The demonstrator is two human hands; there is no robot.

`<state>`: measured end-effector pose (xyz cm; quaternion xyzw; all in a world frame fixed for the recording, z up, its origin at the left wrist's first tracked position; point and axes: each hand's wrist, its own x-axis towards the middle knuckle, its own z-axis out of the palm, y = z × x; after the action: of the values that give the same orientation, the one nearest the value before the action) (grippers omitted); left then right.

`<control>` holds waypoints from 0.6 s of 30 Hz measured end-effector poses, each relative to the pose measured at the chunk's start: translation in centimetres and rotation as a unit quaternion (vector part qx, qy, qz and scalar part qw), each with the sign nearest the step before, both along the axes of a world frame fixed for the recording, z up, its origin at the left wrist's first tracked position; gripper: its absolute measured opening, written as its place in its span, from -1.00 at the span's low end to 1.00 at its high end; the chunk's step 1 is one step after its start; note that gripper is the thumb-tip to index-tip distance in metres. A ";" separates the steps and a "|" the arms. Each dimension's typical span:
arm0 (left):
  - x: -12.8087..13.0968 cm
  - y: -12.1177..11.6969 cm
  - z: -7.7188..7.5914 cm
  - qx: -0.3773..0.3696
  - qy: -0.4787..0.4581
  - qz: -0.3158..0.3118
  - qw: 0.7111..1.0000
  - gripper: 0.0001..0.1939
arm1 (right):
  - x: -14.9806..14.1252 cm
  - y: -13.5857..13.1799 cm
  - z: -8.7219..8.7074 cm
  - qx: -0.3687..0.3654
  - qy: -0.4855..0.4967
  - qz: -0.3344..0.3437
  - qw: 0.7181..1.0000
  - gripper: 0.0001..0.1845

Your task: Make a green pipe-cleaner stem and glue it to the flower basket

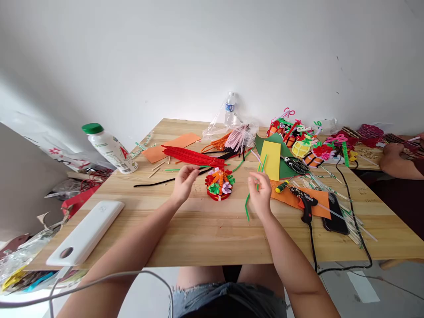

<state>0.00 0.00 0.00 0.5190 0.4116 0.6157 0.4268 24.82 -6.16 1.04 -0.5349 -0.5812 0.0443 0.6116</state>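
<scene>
Between my hands, a small round ornament [219, 183] made of red, orange, green and lilac pipe cleaners sits on the wooden table. My left hand [184, 183] is to its left, thumb and forefinger pinched together; whatever is in the pinch is too small to make out. A black pipe cleaner [154, 183] runs behind that hand. To the ornament's right is my right hand [260, 192], fingers curled in a pinch whose contents I cannot make out. A bent green pipe cleaner [247, 208] shows beside it, partly hidden by the hand.
Red pipe cleaners [194, 156] lie behind the ornament. At right are scissors [296, 165], a glue gun [306, 204] with a trailing cord, a phone [337, 216] and finished ornaments [303, 145]. A white bottle [111, 150] and power bank [86, 232] stand left. Another person's hand [394, 159] is far right.
</scene>
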 end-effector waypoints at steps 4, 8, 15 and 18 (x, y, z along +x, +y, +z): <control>0.9 -1.5 -0.1 0.191 0.227 -0.055 0.953 -0.66 | -1.4 -0.4 -0.5 0.008 -0.119 0.084 0.989 -0.82; 1.4 -2.0 -0.3 0.261 0.279 -0.049 0.923 -0.61 | -2.4 -0.7 -0.8 0.009 -0.153 0.122 0.981 -0.81; 1.6 -0.7 -2.5 0.145 0.173 -0.119 0.967 -0.51 | -2.5 -0.9 -0.6 0.019 -0.136 0.149 0.979 -0.82; 1.1 0.1 -3.6 0.033 0.117 -0.233 0.965 -0.10 | -1.0 -0.7 -0.3 -0.010 -0.061 0.069 0.996 -0.80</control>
<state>1.14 0.13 -3.55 0.6830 0.3058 0.4469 0.4902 23.78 -6.82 0.70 -0.5012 -0.6526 0.0590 0.5652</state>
